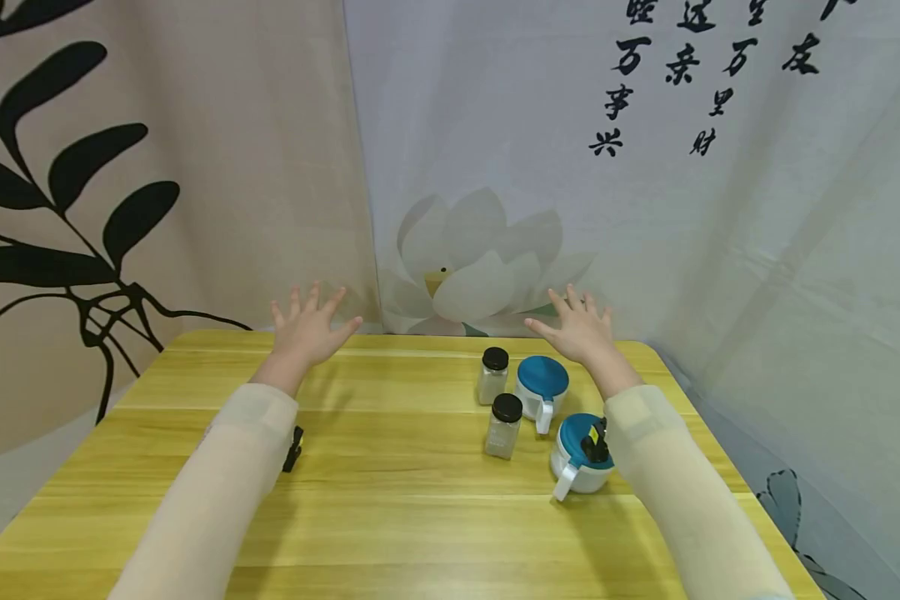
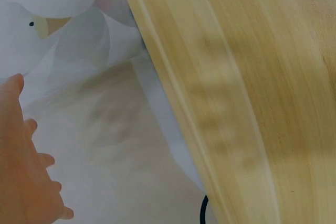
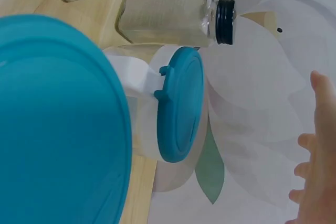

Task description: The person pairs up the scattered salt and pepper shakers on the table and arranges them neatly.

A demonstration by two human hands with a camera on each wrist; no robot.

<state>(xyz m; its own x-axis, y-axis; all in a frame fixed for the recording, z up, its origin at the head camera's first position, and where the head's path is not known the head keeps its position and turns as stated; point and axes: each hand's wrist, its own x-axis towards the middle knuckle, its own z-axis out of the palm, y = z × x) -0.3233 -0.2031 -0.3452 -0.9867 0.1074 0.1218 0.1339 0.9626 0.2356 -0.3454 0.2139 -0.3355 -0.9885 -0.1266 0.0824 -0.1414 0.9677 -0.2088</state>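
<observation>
Left hand [image 1: 307, 332]: released, fingers spread, holding nothing. It is held out at the far edge of the tabletop [image 1: 390, 517], left of centre.

Right hand [image 1: 579, 332]: released, fingers spread, holding nothing. It is held out at the far edge, right of centre. The nearest item is the far mug.

Two mugs and two jars stand upright on the tabletop, grouped right of centre.

- Far mug [image 1: 528, 402]: white body, blue lid fitted. The white handle points toward the near side. Position: nearer than the right hand and slightly to its left.
- Near mug [image 1: 588, 482]: same pattern, blue lid fitted. The handle points near and left. Position: nearer and to the right of the far mug, beside the right sleeve [image 1: 682, 483]. A black device [image 1: 596, 442] at the cuff hides part of the lid.
- Far jar [image 1: 492, 385]: clear, black cap fitted, just left of the far mug.
- Near jar [image 1: 503, 435]: clear, black cap fitted, between the far jar and the near mug.

Left sleeve [image 1: 217, 492]: extends over the left part of the tabletop.

Backdrop [image 1: 645, 242]: cloth with a printed flower, beyond the far edge.
</observation>
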